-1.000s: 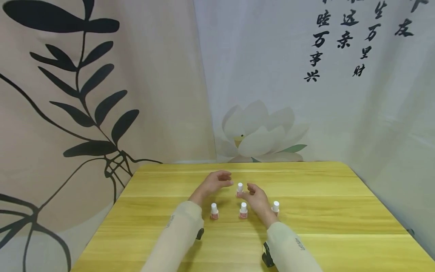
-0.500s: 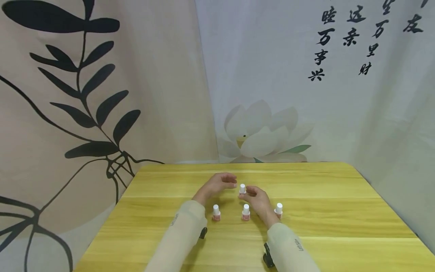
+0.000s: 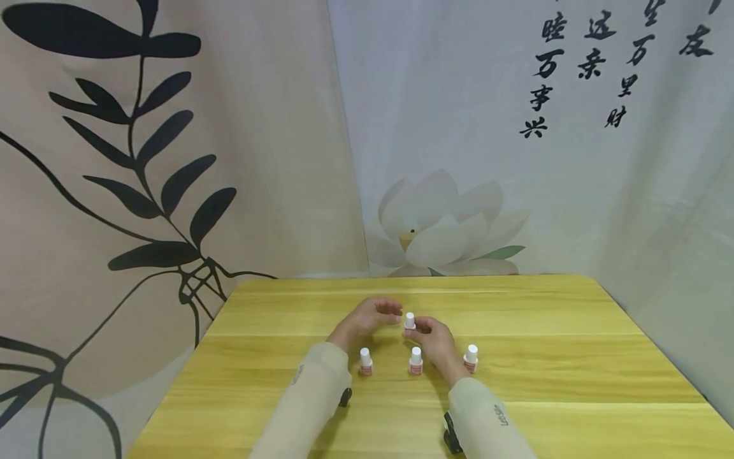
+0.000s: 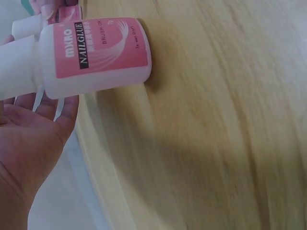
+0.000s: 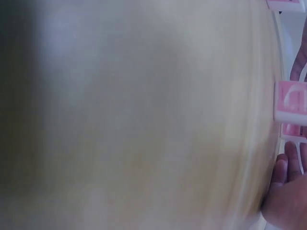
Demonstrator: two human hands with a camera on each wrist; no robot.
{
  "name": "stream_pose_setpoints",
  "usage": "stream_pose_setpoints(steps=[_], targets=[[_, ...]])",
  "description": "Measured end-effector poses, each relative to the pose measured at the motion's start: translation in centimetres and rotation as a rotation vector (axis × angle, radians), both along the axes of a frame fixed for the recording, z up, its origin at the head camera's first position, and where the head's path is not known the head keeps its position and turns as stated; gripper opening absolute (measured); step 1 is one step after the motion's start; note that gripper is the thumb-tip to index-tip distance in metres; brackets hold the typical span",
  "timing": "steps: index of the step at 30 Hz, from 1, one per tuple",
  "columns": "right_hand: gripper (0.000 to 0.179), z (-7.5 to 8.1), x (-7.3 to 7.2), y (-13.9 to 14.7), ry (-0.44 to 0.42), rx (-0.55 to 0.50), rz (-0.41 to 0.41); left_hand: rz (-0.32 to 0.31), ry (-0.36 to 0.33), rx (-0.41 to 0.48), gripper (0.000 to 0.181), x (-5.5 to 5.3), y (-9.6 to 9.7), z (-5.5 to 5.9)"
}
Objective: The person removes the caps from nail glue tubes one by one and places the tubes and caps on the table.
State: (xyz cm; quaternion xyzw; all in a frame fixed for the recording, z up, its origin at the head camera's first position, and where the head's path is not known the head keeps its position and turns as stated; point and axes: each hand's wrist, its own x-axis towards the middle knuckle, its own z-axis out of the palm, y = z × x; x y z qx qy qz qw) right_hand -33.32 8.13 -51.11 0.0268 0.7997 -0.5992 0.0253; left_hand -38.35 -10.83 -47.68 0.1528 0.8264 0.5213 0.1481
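Several small nail glue bottles with white caps and pink labels stand upright on the wooden table. My right hand (image 3: 437, 339) pinches the farthest bottle (image 3: 410, 320), its thumb across the lower part. My left hand (image 3: 367, 319) is just left of that bottle with fingers extended; I cannot tell if its fingertips touch it. Nearer me stand a left bottle (image 3: 366, 362), a middle bottle (image 3: 415, 361) and a right bottle (image 3: 471, 359). The left wrist view shows a bottle (image 4: 100, 55) close up, with the gripped bottle (image 4: 67, 14) partly hidden behind it.
The yellow wooden table (image 3: 275, 357) reaches back to a curtain (image 3: 275, 159) printed with leaves, a lotus and writing. Three bottles stand in a row between and beside my forearms. Both sleeves carry dark wrist devices (image 3: 452, 433).
My right fingers have closed in on the farthest bottle. The left hand has come closer to it from the left. The head view has shifted slightly; the near bottles stand as before.
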Motion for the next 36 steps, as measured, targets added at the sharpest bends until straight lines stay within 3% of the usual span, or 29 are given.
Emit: stream_pose_setpoints(steps=[15, 29, 36], targets=[[0.031, 0.0, 0.0, 0.1, 0.0, 0.01, 0.002, -0.022, -0.026, 0.023, 0.043, 0.0, 1.2, 0.1], [0.024, 0.1, -0.1, 0.1, 0.022, 0.025, 0.018, -0.042, -0.012, 0.0, 0.024, 0.2, 1.6, 0.1], [0.024, 0.1, -0.2, 0.1, 0.035, 0.025, 0.031, -0.027, -0.015, -0.008, 0.023, 0.1, 1.8, 0.0]])
